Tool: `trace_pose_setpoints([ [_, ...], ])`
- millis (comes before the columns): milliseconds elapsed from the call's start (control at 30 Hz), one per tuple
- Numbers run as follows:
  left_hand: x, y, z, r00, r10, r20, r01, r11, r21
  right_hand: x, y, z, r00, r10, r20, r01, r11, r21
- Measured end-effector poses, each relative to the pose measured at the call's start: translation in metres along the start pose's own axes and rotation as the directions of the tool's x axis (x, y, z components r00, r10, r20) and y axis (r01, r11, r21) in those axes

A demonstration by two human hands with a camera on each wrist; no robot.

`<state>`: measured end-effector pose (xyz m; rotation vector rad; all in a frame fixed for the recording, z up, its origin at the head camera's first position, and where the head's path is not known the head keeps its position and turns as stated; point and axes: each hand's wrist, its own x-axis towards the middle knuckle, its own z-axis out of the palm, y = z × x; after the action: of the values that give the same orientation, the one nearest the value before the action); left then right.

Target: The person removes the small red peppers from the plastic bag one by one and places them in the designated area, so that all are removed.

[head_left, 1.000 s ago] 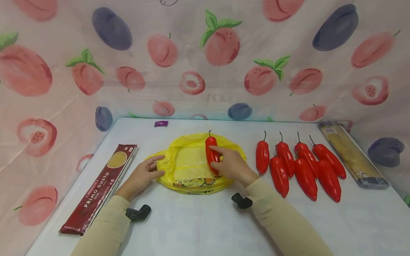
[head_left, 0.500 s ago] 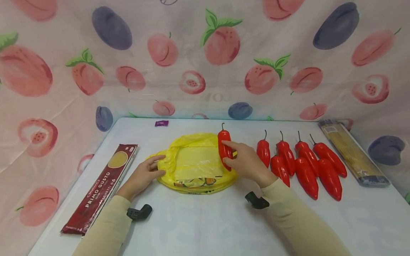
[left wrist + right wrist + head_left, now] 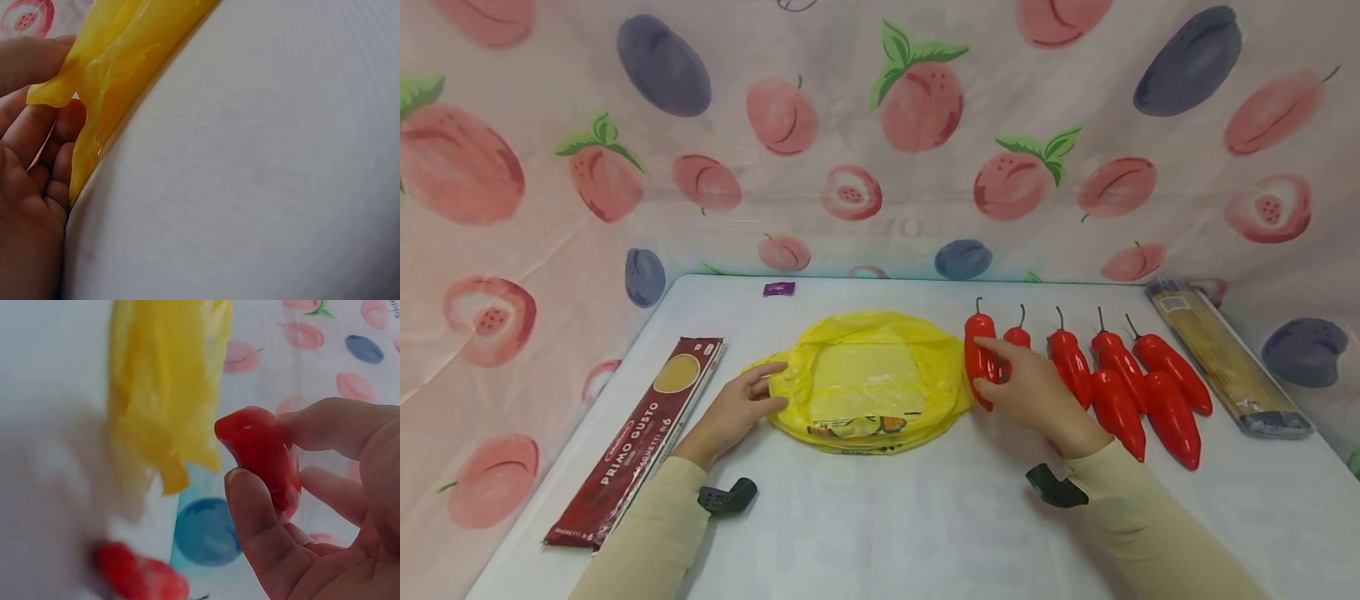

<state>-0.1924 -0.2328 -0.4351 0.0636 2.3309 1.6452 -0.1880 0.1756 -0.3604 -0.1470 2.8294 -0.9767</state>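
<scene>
My right hand pinches a long red pepper between thumb and fingers, at the right edge of a yellow plastic bag. The pepper is upright, its thin stem pointing away. In the right wrist view the pepper is gripped and a hanging corner of the yellow bag is beside it. At the bag's left side, my left hand holds its edge; the left wrist view shows thumb and finger on the yellow plastic. The bag lies flattened on the table.
Several more red peppers lie in rows to the right, one partly behind my right hand. A clear pack of spaghetti lies at the far right, a maroon spaghetti pack at the left. A small purple wrapped sweet sits near the back edge.
My right hand has carried the red pepper rightward from over the yellow bag to its right edge, toward the other peppers. The left hand has stayed at the bag's left side.
</scene>
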Motion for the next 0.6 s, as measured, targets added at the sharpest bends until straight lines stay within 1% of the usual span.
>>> trace_pose_setpoints([
  [100,0.000,0.000,0.000,1.000,0.009,-0.004,-0.009,1.000,-0.006,-0.004,0.010,-0.002,1.000,0.018,-0.003,-0.018,1.000,-0.020],
  [267,-0.001,-0.001,-0.001,1.000,0.013,-0.018,-0.013,1.000,-0.015,-0.011,0.021,-0.003,1.000,0.031,0.001,-0.031,0.999,-0.025],
  [400,-0.001,-0.002,-0.003,0.999,0.015,-0.029,-0.015,1.000,-0.016,-0.015,0.026,-0.001,0.999,0.031,0.014,-0.031,0.999,-0.024],
  [533,0.000,-0.003,-0.003,0.999,0.010,-0.042,-0.011,1.000,-0.013,-0.018,0.029,0.003,1.000,0.016,0.025,-0.016,0.999,-0.032],
  [600,0.000,-0.003,-0.003,0.999,0.011,-0.049,-0.012,1.000,-0.017,-0.019,0.029,0.006,0.999,0.017,0.043,-0.016,0.999,-0.034],
])
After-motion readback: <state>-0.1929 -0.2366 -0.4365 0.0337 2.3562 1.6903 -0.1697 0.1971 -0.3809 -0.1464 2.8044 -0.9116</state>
